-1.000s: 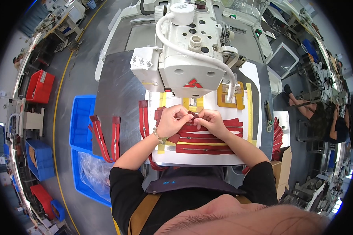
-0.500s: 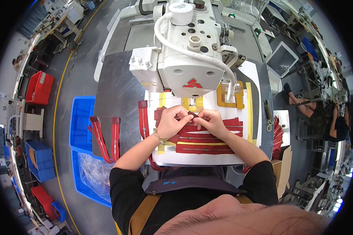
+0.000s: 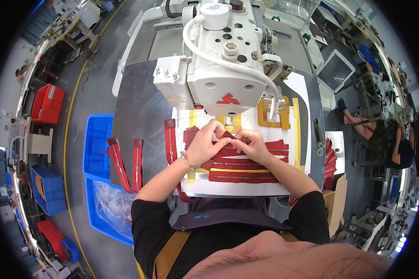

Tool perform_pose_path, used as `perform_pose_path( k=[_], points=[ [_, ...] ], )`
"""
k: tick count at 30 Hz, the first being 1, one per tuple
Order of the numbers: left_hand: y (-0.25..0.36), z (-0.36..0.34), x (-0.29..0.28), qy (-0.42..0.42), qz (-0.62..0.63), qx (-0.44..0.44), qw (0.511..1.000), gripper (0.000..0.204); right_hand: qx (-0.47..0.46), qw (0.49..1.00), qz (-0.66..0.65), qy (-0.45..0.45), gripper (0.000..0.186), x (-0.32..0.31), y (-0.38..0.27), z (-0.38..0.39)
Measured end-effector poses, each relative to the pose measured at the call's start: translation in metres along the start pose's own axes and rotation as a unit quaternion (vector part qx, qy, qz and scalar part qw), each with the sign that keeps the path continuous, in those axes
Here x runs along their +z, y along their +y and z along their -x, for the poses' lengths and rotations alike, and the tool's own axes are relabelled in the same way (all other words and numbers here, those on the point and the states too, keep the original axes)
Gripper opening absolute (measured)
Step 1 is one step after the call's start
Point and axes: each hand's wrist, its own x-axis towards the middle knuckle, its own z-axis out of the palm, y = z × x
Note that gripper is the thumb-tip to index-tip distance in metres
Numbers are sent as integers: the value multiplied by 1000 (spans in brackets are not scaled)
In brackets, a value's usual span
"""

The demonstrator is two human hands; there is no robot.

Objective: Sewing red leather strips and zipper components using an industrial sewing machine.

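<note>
My left hand (image 3: 204, 145) and my right hand (image 3: 252, 145) meet just in front of the sewing machine head (image 3: 228, 83). Between their pinched fingertips they grip a small dark red fabric piece (image 3: 227, 135), partly hidden by the fingers. Whether it is joined to a zipper below, I cannot tell. Under the hands, several red zippers (image 3: 242, 177) with metal teeth lie side by side across a white sheet (image 3: 195, 188). One more red zipper (image 3: 170, 142) with a fabric-capped end lies left of my left wrist.
Two red zippers (image 3: 137, 160) hang over the table's left edge beside blue bins (image 3: 97, 153). A yellow frame (image 3: 273, 112) sits right of the machine head. Thread snips (image 3: 318, 132) lie on the table's right side, near a bundle of red zippers (image 3: 329, 158) and a cardboard box (image 3: 336, 200).
My left fingers have risen and spread a little over the dark red piece, and my right fingers have shifted slightly. The piece now shows as a small peak between them.
</note>
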Motion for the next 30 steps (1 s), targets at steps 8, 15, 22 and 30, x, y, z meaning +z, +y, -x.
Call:
perform_pose_path(
  k=[8, 15, 22, 30],
  points=[
    [-13, -1, -6, -100, -176, 70, 977, 27, 4, 1000, -27, 5, 12, -1, 1, -1],
    [-12, 1, -2, -86, -148, 61, 983, 26, 15, 999, -27, 6, 12, 0, -1, 0],
    [-15, 3, 0, -78, -141, 54, 986, 29, 21, 999, -40, 5, 13, -1, 4, 0],
    [-15, 5, 0, -74, -139, 60, 986, 29, 21, 999, -40, 4, 14, 0, 4, 0]
  ],
)
